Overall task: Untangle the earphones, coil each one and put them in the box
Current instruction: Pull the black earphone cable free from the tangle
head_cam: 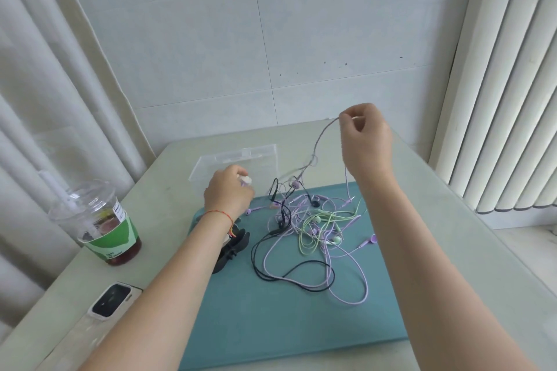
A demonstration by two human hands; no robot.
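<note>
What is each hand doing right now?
Left hand: gripping a small whitish piece, likely an earbud.
Right hand: pinching a purple cable, lifted above the tangle.

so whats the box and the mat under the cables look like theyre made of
Box: clear, glossy, stiff-looking plastic, most likely, since the table and wall show through its walls. Mat: teal, matte and smooth, lying flat; possibly silicone or faux leather, which the view leaves open.

A pale tabletop [452, 190] is covered in the middle by a teal mat [271, 325]. Directly on the tabletop, to the left, are set a plastic cup [99, 220] of dark drink and a phone [113, 300] — and, at the mat's far edge, a clear box [238, 159].
</note>
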